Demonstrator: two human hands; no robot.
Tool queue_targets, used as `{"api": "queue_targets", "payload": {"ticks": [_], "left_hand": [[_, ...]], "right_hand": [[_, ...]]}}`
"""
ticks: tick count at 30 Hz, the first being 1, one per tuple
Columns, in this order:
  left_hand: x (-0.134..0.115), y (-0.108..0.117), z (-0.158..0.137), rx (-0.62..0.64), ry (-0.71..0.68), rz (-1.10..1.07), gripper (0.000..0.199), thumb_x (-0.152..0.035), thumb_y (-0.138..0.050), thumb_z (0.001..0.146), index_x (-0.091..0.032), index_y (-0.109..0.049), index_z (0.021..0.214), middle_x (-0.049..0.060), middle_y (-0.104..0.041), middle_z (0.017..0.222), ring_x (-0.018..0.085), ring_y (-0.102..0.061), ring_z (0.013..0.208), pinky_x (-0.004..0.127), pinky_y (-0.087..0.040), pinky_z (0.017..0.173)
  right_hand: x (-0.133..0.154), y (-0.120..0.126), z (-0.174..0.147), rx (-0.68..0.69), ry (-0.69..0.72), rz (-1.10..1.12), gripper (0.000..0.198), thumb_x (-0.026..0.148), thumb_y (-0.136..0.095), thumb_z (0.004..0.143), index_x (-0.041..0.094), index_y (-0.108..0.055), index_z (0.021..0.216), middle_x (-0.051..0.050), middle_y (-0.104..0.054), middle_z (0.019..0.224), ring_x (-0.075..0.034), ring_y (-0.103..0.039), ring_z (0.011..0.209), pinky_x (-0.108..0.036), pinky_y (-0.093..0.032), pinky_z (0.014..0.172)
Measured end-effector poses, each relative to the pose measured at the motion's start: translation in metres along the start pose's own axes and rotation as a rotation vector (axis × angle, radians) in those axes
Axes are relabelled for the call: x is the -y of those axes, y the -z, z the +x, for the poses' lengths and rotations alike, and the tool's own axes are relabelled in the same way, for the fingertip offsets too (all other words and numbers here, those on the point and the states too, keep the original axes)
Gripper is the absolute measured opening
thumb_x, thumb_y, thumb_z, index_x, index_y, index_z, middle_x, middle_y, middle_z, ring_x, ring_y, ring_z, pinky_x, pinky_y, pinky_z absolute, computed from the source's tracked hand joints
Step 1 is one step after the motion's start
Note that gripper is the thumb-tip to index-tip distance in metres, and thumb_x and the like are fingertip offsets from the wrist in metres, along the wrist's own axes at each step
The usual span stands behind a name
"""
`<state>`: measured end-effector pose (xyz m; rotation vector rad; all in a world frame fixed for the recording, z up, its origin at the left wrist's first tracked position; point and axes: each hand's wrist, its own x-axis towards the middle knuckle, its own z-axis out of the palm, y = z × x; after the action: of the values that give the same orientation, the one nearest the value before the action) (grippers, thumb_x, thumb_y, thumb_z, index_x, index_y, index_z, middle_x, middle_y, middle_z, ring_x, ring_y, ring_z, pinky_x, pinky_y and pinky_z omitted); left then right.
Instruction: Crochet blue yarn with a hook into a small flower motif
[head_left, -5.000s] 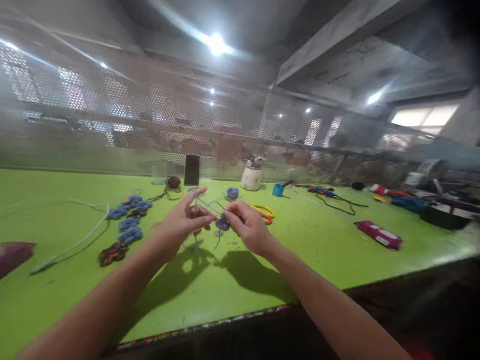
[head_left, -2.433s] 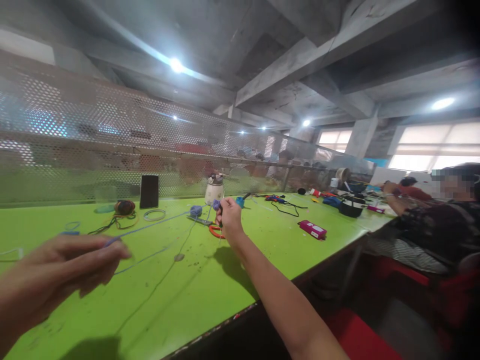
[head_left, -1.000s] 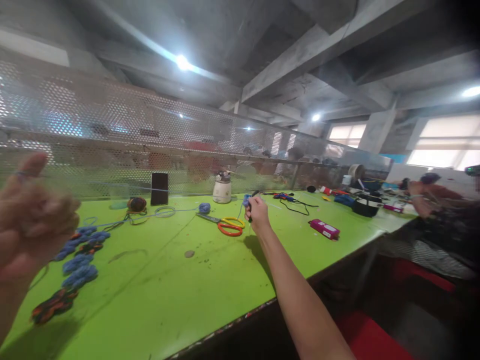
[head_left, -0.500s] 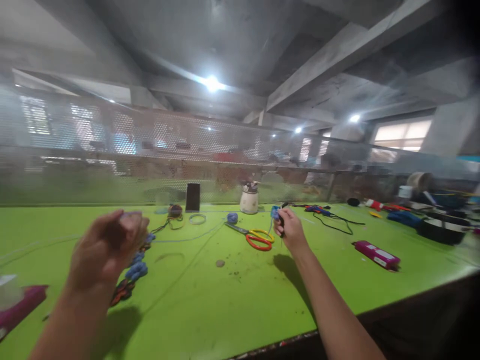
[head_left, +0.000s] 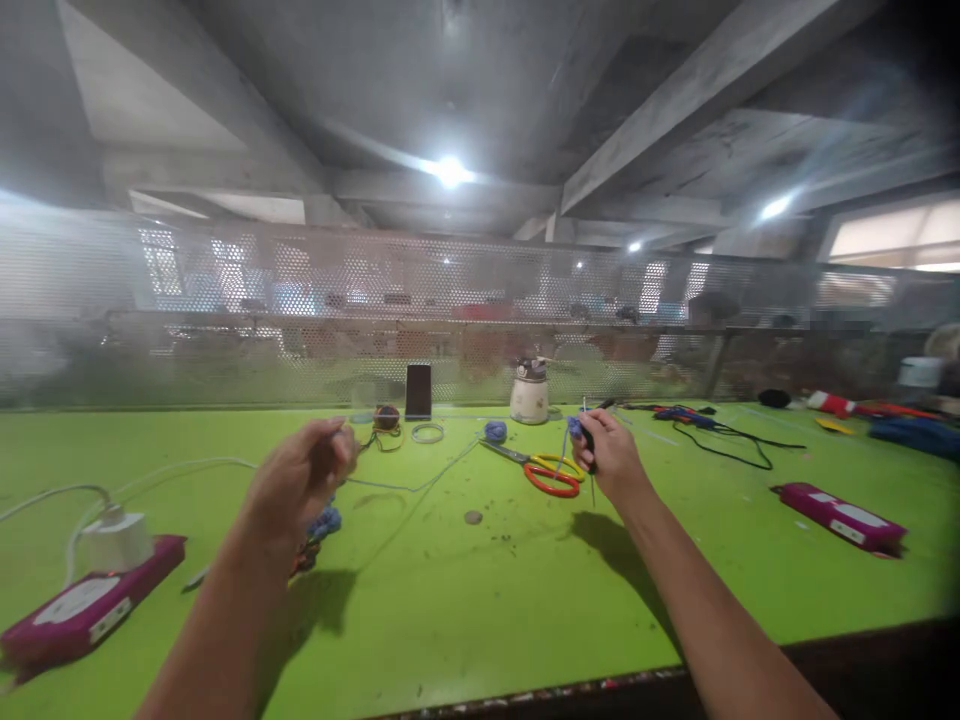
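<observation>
My right hand [head_left: 613, 455] is closed around a black-handled crochet hook [head_left: 589, 455], with a small piece of blue crochet work [head_left: 575, 428] at the fingertips. My left hand [head_left: 304, 475], raised on the left, has its fingers curled and pinched. A thin blue yarn strand [head_left: 450, 416] appears to stretch from it to my right hand. Below my left hand lie blue and dark reddish knotted yarn pieces [head_left: 326, 522], partly hidden by the wrist. A small blue yarn ball [head_left: 495, 431] sits beside scissors [head_left: 551, 478] with red and yellow handles.
Behind stand a phone [head_left: 418, 391], a cream bottle [head_left: 529, 397] and a dark yarn ball [head_left: 386, 418]. A ring [head_left: 427, 433] lies near the phone. Magenta power strips lie left [head_left: 94, 605] and right [head_left: 840, 517]; a white plug [head_left: 116, 540] sits on the left one. A perforated screen [head_left: 465, 350] edges the green table.
The view has turned left, so the table things appear farther right and the left power strip shows more. My left hand has come lower and nearer the middle. The right hand keeps its grip.
</observation>
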<state>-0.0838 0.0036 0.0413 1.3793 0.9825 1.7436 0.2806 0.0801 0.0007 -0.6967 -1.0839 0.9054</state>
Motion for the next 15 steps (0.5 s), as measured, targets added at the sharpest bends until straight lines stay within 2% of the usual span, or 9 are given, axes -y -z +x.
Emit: {"api": "queue_targets", "payload": {"ticks": [2,3,5,7,9,11,12,13,15], "left_hand": [[-0.004,-0.007,-0.004,0.026,-0.016,-0.032,0.036,-0.051,-0.051,0.076,-0.021,-0.059,0.058,-0.002,-0.042,0.049,0.012,-0.037,0.045,0.026,-0.031,0.045],[-0.004,-0.010,-0.004,0.024,-0.020,-0.026,0.035,-0.053,-0.049,0.078,-0.022,-0.064,0.072,-0.002,-0.046,0.054,0.011,-0.035,0.045,0.025,-0.029,0.045],[0.002,-0.013,-0.002,0.006,-0.005,0.020,0.043,-0.051,-0.058,0.076,-0.025,-0.064,0.109,-0.003,-0.054,0.062,0.010,-0.032,0.044,0.024,-0.025,0.045],[0.012,-0.012,0.003,-0.033,0.030,0.101,0.066,-0.034,-0.073,0.066,-0.026,-0.055,0.128,-0.005,-0.057,0.060,0.011,-0.035,0.044,0.024,-0.025,0.047],[0.022,-0.009,0.008,-0.095,0.062,0.169,0.061,-0.021,-0.076,0.060,-0.024,-0.063,0.119,-0.007,-0.050,0.050,0.013,-0.038,0.045,0.025,-0.025,0.049],[0.027,-0.006,0.010,-0.118,0.093,0.201,0.026,-0.020,-0.074,0.062,-0.020,-0.072,0.088,-0.007,-0.042,0.042,0.014,-0.036,0.043,0.026,-0.025,0.049],[0.028,-0.006,0.010,-0.106,0.108,0.204,0.007,-0.023,-0.072,0.065,-0.019,-0.071,0.071,-0.006,-0.040,0.040,0.013,-0.035,0.042,0.027,-0.025,0.047],[0.027,-0.008,0.008,-0.076,0.121,0.197,0.013,-0.026,-0.070,0.068,-0.019,-0.067,0.058,-0.004,-0.041,0.038,0.013,-0.035,0.041,0.027,-0.024,0.046],[0.021,-0.014,0.002,0.014,0.128,0.149,0.032,-0.034,-0.065,0.072,-0.019,-0.060,0.044,0.001,-0.047,0.041,0.014,-0.038,0.041,0.028,-0.027,0.045]], "right_hand": [[-0.002,0.001,0.001,0.005,-0.016,-0.009,0.032,0.037,-0.075,0.072,0.019,-0.049,0.072,0.010,-0.048,0.044,-0.004,-0.036,0.028,-0.014,-0.030,0.027],[-0.002,0.001,0.001,0.009,-0.019,-0.013,0.032,0.037,-0.075,0.072,0.019,-0.049,0.072,0.011,-0.048,0.044,-0.003,-0.035,0.028,-0.014,-0.030,0.027],[-0.002,-0.002,0.000,0.014,-0.016,-0.017,0.032,0.038,-0.074,0.072,0.019,-0.048,0.072,0.011,-0.047,0.044,-0.003,-0.035,0.028,-0.014,-0.029,0.027],[-0.002,-0.006,-0.002,0.018,-0.008,-0.021,0.032,0.039,-0.075,0.071,0.020,-0.048,0.072,0.011,-0.047,0.043,-0.004,-0.035,0.028,-0.014,-0.030,0.027],[-0.001,-0.008,-0.004,0.023,0.000,-0.025,0.032,0.038,-0.075,0.069,0.020,-0.049,0.071,0.011,-0.048,0.043,-0.004,-0.035,0.028,-0.014,-0.029,0.026],[0.000,-0.009,-0.005,0.031,0.008,-0.029,0.032,0.038,-0.075,0.069,0.021,-0.049,0.071,0.011,-0.048,0.042,-0.004,-0.034,0.028,-0.015,-0.030,0.026],[0.000,-0.009,-0.005,0.034,0.014,-0.030,0.032,0.039,-0.075,0.069,0.021,-0.049,0.070,0.011,-0.048,0.042,-0.004,-0.034,0.028,-0.015,-0.030,0.026],[0.000,-0.008,-0.005,0.038,0.019,-0.031,0.032,0.039,-0.075,0.069,0.021,-0.049,0.070,0.011,-0.048,0.042,-0.004,-0.034,0.028,-0.015,-0.030,0.026],[0.000,-0.008,-0.004,0.047,0.028,-0.034,0.032,0.039,-0.075,0.069,0.021,-0.049,0.070,0.011,-0.048,0.042,-0.004,-0.034,0.027,-0.015,-0.030,0.026]]}}
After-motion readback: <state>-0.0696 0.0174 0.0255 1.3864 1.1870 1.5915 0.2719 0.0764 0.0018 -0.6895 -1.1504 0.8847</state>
